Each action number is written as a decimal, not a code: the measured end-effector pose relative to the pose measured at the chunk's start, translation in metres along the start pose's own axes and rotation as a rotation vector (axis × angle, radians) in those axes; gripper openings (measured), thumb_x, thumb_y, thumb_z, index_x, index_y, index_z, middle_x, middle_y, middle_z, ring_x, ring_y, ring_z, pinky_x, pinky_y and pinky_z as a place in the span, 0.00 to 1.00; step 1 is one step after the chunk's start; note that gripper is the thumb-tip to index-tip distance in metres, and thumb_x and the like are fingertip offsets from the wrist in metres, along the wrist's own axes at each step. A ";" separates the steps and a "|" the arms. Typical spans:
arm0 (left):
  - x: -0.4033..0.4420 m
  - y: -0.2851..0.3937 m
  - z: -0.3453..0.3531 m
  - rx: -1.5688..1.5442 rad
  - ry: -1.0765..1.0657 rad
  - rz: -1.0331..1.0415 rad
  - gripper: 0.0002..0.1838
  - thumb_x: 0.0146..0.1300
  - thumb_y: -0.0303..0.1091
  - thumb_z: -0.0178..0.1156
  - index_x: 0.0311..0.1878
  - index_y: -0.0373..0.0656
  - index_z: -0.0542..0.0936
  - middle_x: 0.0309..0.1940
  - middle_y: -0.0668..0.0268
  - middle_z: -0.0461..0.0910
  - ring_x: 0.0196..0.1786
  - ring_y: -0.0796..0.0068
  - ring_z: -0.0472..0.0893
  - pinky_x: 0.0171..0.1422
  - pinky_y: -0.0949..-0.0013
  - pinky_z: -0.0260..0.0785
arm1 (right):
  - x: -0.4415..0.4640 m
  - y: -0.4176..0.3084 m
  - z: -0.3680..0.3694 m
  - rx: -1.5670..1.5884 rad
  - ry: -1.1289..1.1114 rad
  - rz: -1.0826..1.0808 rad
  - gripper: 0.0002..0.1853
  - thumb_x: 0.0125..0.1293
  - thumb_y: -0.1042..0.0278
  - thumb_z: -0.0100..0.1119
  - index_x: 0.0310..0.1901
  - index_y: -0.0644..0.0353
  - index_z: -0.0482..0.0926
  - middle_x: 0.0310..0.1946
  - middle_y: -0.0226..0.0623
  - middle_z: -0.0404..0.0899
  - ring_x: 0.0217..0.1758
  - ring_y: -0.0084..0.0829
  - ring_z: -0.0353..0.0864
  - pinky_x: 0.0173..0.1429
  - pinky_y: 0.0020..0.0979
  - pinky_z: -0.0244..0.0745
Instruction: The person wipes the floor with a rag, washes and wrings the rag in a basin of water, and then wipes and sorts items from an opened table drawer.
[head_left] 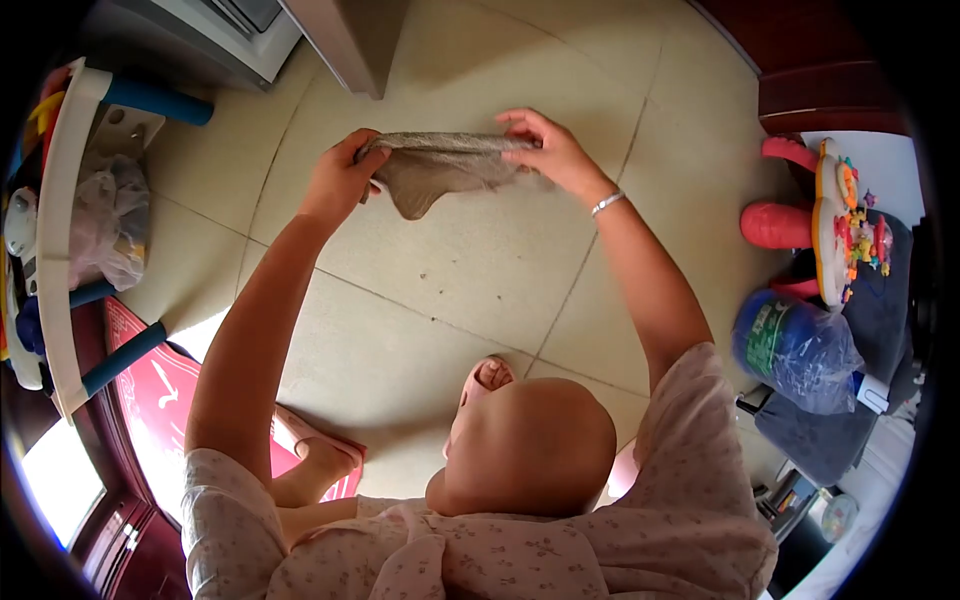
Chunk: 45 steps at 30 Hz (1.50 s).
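A grey-brown cloth (430, 170) is stretched sideways above the tiled floor, and its lower edge sags on the left. My left hand (345, 178) grips the cloth's left end, thumb on top and fingers curled round behind. At the other end, my right hand (550, 152) pinches the cloth's edge between thumb and fingers, with the upper fingers somewhat raised. The right fingertips are partly hidden by the cloth. A silver bracelet (607, 203) circles my right wrist.
Dark crumbs (441, 291) lie on the floor tiles (400, 260). On the left stands a white shelf (55, 230) with blue posts and a plastic bag (110, 220). To the right are a colourful toy (835, 220) and a blue water jug (790, 340). A red mat (150, 390) lies lower left.
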<state>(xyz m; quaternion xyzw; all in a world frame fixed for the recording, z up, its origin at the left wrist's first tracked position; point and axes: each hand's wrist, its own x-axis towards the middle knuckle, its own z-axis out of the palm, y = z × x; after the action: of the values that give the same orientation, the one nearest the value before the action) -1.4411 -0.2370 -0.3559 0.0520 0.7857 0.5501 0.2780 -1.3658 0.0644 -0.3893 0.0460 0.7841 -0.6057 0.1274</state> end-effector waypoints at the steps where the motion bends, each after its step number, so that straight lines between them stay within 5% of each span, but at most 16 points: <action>1: 0.006 -0.009 0.003 0.000 -0.005 -0.007 0.12 0.67 0.37 0.58 0.47 0.39 0.79 0.30 0.67 0.79 0.30 0.77 0.75 0.35 0.75 0.68 | 0.006 -0.001 -0.003 -0.110 0.018 -0.007 0.25 0.60 0.70 0.66 0.60 0.51 0.73 0.50 0.37 0.78 0.51 0.29 0.76 0.58 0.30 0.72; 4: 0.033 -0.050 0.006 0.319 0.071 0.064 0.12 0.66 0.35 0.59 0.49 0.42 0.80 0.33 0.64 0.81 0.35 0.66 0.79 0.42 0.66 0.72 | 0.024 0.014 -0.007 -0.248 -0.021 -0.029 0.23 0.62 0.72 0.62 0.59 0.51 0.74 0.55 0.34 0.77 0.54 0.29 0.77 0.59 0.31 0.73; 6: 0.053 -0.088 0.006 0.720 0.122 0.392 0.22 0.61 0.31 0.64 0.59 0.48 0.76 0.50 0.58 0.78 0.50 0.62 0.80 0.54 0.64 0.75 | 0.031 0.024 -0.002 -0.672 0.050 -0.141 0.24 0.61 0.72 0.62 0.61 0.48 0.73 0.57 0.31 0.77 0.57 0.32 0.77 0.61 0.33 0.72; 7: 0.050 -0.086 0.009 0.721 0.124 0.390 0.22 0.61 0.31 0.64 0.59 0.48 0.76 0.50 0.58 0.78 0.50 0.62 0.80 0.54 0.64 0.75 | 0.034 0.028 0.002 -0.792 0.060 -0.249 0.26 0.62 0.69 0.62 0.63 0.44 0.72 0.63 0.31 0.72 0.65 0.34 0.71 0.66 0.32 0.69; 9: 0.039 -0.073 0.025 0.740 0.078 0.300 0.30 0.58 0.32 0.67 0.64 0.56 0.72 0.67 0.59 0.66 0.66 0.57 0.69 0.68 0.58 0.66 | 0.033 0.040 0.017 -0.892 0.048 -0.310 0.27 0.62 0.66 0.62 0.64 0.42 0.72 0.66 0.30 0.69 0.68 0.32 0.67 0.69 0.33 0.65; 12: 0.037 -0.055 0.034 1.049 -0.150 0.275 0.33 0.60 0.37 0.66 0.69 0.66 0.68 0.75 0.69 0.52 0.75 0.61 0.56 0.75 0.57 0.59 | 0.032 0.041 0.032 -0.972 -0.081 -0.308 0.27 0.64 0.62 0.61 0.65 0.37 0.71 0.70 0.24 0.63 0.73 0.27 0.60 0.76 0.39 0.55; 17: 0.044 -0.070 0.043 1.086 -0.217 0.290 0.30 0.61 0.30 0.63 0.67 0.61 0.70 0.67 0.66 0.62 0.68 0.59 0.64 0.70 0.57 0.65 | 0.035 0.057 0.027 -1.236 -0.042 -0.416 0.24 0.64 0.73 0.53 0.60 0.36 0.77 0.66 0.18 0.69 0.71 0.28 0.63 0.75 0.33 0.58; 23: 0.036 -0.097 0.057 0.934 -0.286 0.371 0.25 0.61 0.27 0.60 0.62 0.57 0.73 0.47 0.58 0.76 0.50 0.53 0.77 0.58 0.58 0.72 | 0.007 0.075 0.027 -0.963 -0.049 -0.293 0.25 0.61 0.76 0.51 0.56 0.36 0.80 0.61 0.18 0.74 0.62 0.26 0.70 0.65 0.29 0.71; 27: -0.003 -0.113 0.069 0.909 -0.366 0.343 0.25 0.61 0.27 0.59 0.62 0.57 0.74 0.44 0.58 0.76 0.48 0.55 0.78 0.55 0.57 0.73 | -0.040 0.090 0.042 -1.032 -0.001 -0.393 0.26 0.58 0.76 0.54 0.56 0.35 0.80 0.57 0.20 0.76 0.56 0.30 0.73 0.57 0.27 0.76; 33: -0.066 -0.142 0.077 0.861 -0.409 0.344 0.26 0.58 0.26 0.61 0.61 0.58 0.75 0.41 0.59 0.76 0.42 0.56 0.79 0.48 0.57 0.76 | -0.125 0.095 0.097 -0.937 0.089 -0.272 0.26 0.54 0.75 0.59 0.56 0.37 0.80 0.53 0.23 0.78 0.48 0.32 0.75 0.54 0.29 0.77; 38: -0.130 -0.166 0.085 0.802 -0.321 0.255 0.27 0.58 0.26 0.60 0.61 0.60 0.75 0.44 0.59 0.69 0.42 0.56 0.79 0.43 0.58 0.78 | -0.173 0.094 0.154 -0.818 0.159 -0.139 0.22 0.57 0.73 0.57 0.54 0.43 0.81 0.55 0.25 0.76 0.53 0.34 0.73 0.56 0.31 0.76; 45: -0.187 -0.168 0.119 0.749 -0.156 -0.059 0.28 0.60 0.23 0.55 0.65 0.50 0.67 0.50 0.54 0.68 0.51 0.51 0.77 0.53 0.57 0.76 | -0.195 0.088 0.217 -0.769 0.136 -0.090 0.26 0.57 0.77 0.53 0.59 0.54 0.76 0.58 0.37 0.73 0.56 0.41 0.72 0.57 0.35 0.76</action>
<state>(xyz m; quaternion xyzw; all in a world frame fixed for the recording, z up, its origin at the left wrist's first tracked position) -1.1877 -0.2753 -0.4637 0.1690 0.9100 0.2113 0.3141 -1.1265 -0.1053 -0.4724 0.0006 0.9617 -0.2684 0.0566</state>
